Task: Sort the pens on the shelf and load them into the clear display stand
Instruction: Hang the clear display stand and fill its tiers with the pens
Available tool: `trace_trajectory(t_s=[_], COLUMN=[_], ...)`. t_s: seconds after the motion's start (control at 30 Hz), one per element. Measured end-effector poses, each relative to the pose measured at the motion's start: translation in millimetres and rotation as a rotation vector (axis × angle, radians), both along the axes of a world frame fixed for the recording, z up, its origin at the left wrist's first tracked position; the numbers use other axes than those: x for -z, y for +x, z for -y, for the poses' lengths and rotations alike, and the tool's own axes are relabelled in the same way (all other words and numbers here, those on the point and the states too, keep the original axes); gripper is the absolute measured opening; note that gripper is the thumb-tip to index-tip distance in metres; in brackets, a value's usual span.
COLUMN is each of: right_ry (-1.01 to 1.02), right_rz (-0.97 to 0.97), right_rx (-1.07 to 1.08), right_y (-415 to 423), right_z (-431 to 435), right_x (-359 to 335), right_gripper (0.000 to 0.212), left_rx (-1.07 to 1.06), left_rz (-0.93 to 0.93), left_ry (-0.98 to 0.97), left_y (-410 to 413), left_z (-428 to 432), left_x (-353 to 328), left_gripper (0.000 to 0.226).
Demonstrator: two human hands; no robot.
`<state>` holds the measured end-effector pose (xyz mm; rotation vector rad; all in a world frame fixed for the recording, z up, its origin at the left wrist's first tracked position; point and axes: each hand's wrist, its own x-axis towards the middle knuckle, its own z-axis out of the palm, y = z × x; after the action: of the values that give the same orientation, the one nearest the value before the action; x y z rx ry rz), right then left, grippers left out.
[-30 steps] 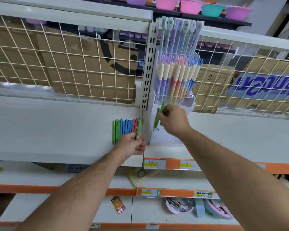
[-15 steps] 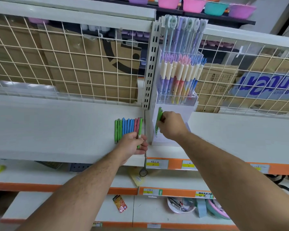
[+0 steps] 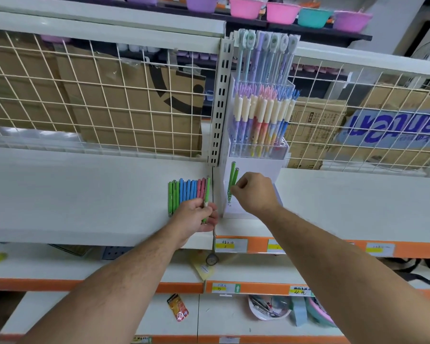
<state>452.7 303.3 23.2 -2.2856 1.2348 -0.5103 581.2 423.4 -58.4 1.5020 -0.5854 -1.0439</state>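
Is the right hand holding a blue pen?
No, the pen that the right hand pinches against the display stand is green.

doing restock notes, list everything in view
slim plastic pens lying in a row: about ten, green, blue, pink, on white metal shelf
clear acrylic display stand: one, transparent, right of the row
pastel pens standing in stand: many, mixed, upper tiers
upright green pens: two, green, stand's front tier
plastic bowls: several, pink, teal, purple, top shelf
cardboard boxes: several, brown, behind shelf
left hand: holds loose green pen
right hand: grips the upright green pens
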Motion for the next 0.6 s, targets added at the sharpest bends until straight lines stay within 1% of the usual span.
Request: trace_trajectory(t_s=[0.03,0.1,0.17,0.2,0.27,0.4,0.53,0.6], right_ry=[0.028,0.161,0.269,0.281,0.25,0.195,0.16,0.121], right_rz=[0.052,0.165,0.214,0.221,0.23,0.261,0.271,0.289], right_rx=[-0.008,-0.083,-0.175,-0.212,-0.249,-0.258,-0.265,-0.239], right_y=[-2,-4,-5,-5,-4,-7,-10,-11], right_z=[-3,-11,-20,-23,-27,-29,-30,-30], right_x=[1,3,3,3,2,-4,-6,-9], right_gripper=[0.013,0.011,0.007,0.006,0.009,0.018,0.02,0.019], left_rx=[0.001,0.023,0.052,0.062,0.08,0.104,0.133,0.125], left_rz=[-0.008,0.025,0.1,0.146,0.24,0.396,0.443,0.524], left_ry=[-0.013,-0.037,-0.062,-0.074,-0.08,-0.093,-0.101,-0.07], left_y=[-1,-4,-8,-9,-11,-11,-12,-12], left_z=[0,-1,-1,-1,-1,-3,-4,-4], left_x=[-3,-8,-15,-18,-25,-37,-41,-42], left_gripper=[0.013,0.011,0.011,0.013,0.019,0.02,0.02,0.016])
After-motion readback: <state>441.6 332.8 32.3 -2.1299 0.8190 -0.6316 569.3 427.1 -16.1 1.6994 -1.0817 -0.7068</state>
